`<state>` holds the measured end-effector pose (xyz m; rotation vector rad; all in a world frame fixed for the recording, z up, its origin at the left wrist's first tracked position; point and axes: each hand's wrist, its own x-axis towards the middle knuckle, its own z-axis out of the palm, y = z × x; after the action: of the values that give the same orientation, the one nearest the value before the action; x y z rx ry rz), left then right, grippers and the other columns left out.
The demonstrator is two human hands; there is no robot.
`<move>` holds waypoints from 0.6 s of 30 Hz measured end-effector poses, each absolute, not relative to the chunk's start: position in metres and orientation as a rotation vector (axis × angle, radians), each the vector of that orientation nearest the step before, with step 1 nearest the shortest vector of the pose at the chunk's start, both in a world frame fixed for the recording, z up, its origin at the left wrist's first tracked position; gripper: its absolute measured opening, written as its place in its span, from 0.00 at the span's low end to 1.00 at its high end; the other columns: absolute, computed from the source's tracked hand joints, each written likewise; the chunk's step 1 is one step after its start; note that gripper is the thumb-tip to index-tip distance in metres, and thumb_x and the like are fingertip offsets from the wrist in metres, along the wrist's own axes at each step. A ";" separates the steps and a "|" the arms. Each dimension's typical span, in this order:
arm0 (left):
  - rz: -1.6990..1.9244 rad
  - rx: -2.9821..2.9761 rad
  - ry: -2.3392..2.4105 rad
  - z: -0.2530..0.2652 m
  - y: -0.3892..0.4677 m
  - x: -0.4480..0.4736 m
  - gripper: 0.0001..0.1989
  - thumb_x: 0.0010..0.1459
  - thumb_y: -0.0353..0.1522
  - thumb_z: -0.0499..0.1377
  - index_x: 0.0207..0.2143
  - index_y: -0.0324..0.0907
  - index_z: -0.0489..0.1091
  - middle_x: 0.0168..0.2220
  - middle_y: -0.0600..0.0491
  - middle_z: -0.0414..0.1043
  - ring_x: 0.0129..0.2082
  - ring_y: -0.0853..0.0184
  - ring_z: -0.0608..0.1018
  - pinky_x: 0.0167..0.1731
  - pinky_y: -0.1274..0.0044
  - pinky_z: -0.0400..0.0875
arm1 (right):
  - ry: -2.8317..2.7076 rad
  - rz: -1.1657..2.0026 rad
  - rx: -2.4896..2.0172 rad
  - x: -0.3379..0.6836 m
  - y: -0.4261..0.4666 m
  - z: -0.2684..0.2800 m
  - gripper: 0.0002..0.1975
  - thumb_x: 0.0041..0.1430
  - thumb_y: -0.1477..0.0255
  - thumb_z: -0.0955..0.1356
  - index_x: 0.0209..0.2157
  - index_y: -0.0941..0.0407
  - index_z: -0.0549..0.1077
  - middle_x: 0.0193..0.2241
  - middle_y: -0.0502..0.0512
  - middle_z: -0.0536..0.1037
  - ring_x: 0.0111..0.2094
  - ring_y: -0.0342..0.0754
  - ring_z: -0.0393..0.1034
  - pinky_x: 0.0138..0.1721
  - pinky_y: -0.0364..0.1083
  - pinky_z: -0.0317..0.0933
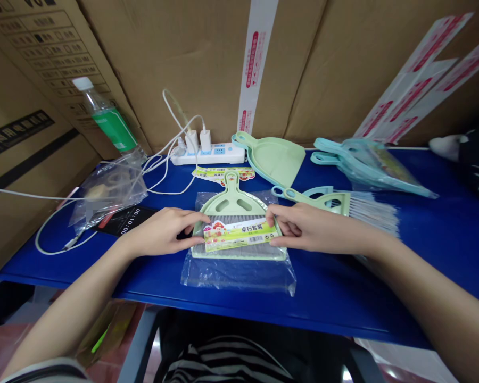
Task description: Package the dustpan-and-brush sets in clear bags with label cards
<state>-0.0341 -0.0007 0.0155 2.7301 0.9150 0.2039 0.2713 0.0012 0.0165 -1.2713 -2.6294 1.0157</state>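
A printed paper label card (239, 234) with a mushroom picture lies across a light green dustpan and brush set (232, 198). Under and around the set is a clear plastic bag (239, 274); I cannot tell whether the card is inside it. At the card's left end, my left hand (170, 231) has its thumb and index finger on either edge. My right hand (303, 226) grips the right end, its other fingers curled in. Just past my right wrist rest small brushes (335, 202) with pale bristles.
Green and blue dustpans (277, 157) are stacked behind, with bagged blue dustpans (367, 159) to the right. At the back lies a power strip (219, 154) with white cables. On the left are a plastic bottle (115, 127), a crumpled bag (107, 186) and a phone (125, 221). Cardboard (199, 64) stands behind the blue table (151, 287).
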 end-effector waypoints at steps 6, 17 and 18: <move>0.212 2.733 0.916 0.015 0.000 -0.034 0.19 0.66 0.42 0.50 0.50 0.39 0.70 0.23 0.57 0.69 0.22 0.71 0.72 0.28 0.79 0.66 | -2.635 1.009 -1.279 0.272 0.001 0.015 0.13 0.57 0.58 0.64 0.32 0.53 0.64 0.20 0.45 0.66 0.22 0.45 0.61 0.28 0.46 0.53; 0.190 2.726 0.928 0.016 -0.001 -0.034 0.20 0.67 0.42 0.50 0.51 0.39 0.70 0.23 0.57 0.69 0.22 0.71 0.72 0.29 0.79 0.66 | -2.630 1.018 -1.270 0.272 0.001 0.015 0.12 0.57 0.58 0.64 0.30 0.52 0.62 0.19 0.44 0.64 0.20 0.44 0.60 0.28 0.46 0.54; 0.190 2.726 0.925 0.016 -0.001 -0.034 0.20 0.67 0.42 0.50 0.51 0.39 0.70 0.23 0.57 0.69 0.22 0.71 0.72 0.29 0.79 0.66 | -2.629 1.022 -1.274 0.272 0.001 0.015 0.12 0.57 0.58 0.64 0.30 0.52 0.61 0.18 0.44 0.64 0.20 0.44 0.60 0.28 0.46 0.54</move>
<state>-0.0338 -0.0008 0.0163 2.7262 0.9252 0.1897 0.2716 0.0013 0.0151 -1.2742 -2.6294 1.0216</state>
